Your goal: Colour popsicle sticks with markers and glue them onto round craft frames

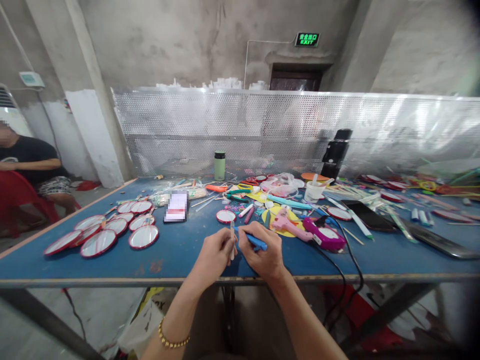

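At the frame's lower centre, your left hand (216, 252) pinches a wooden stick (232, 232), its long axis running up and down, while your right hand (265, 251), just rightward, grips a blue marker (257, 242) pointing left toward the stick's upper part.

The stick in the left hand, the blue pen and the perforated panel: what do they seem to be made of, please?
Stick: probably wood with a matte finish, from its pale tan colour. Blue pen: likely smooth plastic, given its even, saturated colour. Perforated panel: apparently bare metal, with a silvery sheen and bright reflections.
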The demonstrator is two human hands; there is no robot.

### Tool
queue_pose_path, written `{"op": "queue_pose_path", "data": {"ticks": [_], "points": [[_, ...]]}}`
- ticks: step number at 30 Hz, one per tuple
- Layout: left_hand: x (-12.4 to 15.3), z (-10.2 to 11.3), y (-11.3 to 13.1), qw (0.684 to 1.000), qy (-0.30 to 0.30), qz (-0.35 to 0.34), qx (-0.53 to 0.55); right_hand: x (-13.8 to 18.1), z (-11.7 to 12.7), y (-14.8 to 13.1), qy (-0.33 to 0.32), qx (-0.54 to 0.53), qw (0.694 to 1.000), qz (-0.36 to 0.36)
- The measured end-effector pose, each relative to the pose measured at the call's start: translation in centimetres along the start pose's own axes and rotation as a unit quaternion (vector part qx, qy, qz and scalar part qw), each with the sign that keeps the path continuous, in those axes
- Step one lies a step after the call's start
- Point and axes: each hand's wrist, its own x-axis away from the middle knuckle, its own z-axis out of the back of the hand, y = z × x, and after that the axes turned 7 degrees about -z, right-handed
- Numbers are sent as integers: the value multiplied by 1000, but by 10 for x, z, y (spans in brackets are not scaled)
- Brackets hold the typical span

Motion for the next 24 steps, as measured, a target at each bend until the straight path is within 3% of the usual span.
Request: {"op": "queue_pose_path", "data": {"ticks": [24], "points": [[0,0,2,1000,-4,10,1,-1,1,-2,6,17,1000,-4]]}}
